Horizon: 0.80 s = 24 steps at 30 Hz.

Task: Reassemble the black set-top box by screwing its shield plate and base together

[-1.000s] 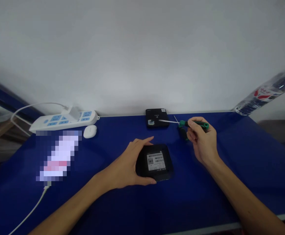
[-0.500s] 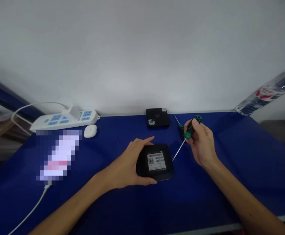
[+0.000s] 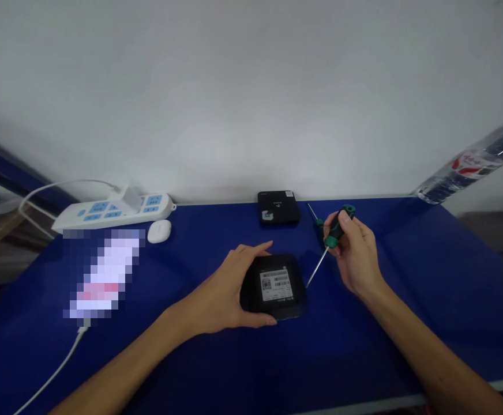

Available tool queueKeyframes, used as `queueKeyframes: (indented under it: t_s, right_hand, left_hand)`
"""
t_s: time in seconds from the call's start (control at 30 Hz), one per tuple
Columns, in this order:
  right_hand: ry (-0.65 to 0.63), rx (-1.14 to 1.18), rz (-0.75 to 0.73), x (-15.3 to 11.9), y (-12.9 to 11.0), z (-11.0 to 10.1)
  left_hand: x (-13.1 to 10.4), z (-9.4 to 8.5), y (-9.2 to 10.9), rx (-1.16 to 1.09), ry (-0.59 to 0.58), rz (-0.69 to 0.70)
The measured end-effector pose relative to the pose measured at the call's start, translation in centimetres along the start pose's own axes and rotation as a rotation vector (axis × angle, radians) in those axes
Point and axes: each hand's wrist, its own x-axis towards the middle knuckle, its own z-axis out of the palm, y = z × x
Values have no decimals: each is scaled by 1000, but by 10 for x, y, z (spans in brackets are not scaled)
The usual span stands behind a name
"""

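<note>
A black box with a white barcode label [image 3: 276, 286] lies on the blue table, label side up. My left hand [image 3: 229, 288] grips its left side, thumb along the front edge and fingers at the back edge. In my right hand [image 3: 355, 248] is a green and black screwdriver [image 3: 331, 237], held by the handle and tilted. Its metal tip points down to the left, at the right edge of the box; whether it touches is unclear. A second green-handled screwdriver [image 3: 314, 212] lies behind my right hand, its handle partly hidden.
Near the wall lies another black box [image 3: 278, 208]. On the left are a white power strip [image 3: 74, 217] with a charger, a white earbud case [image 3: 159, 231] and a blurred-out phone [image 3: 108, 274] on a cable. A water bottle [image 3: 472, 164] is at the right.
The screwdriver tip has shifted slightly right and down along the right edge of the box. My left hand and the box have stayed in place.
</note>
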Motion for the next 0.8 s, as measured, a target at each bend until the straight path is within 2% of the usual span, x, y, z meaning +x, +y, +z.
queueKeyframes:
  t_s: [0.8]
  right_hand:
    - [-28,-2,-9,-1,1,-1]
  left_hand:
    - [0,0,-2,0,-9,-7]
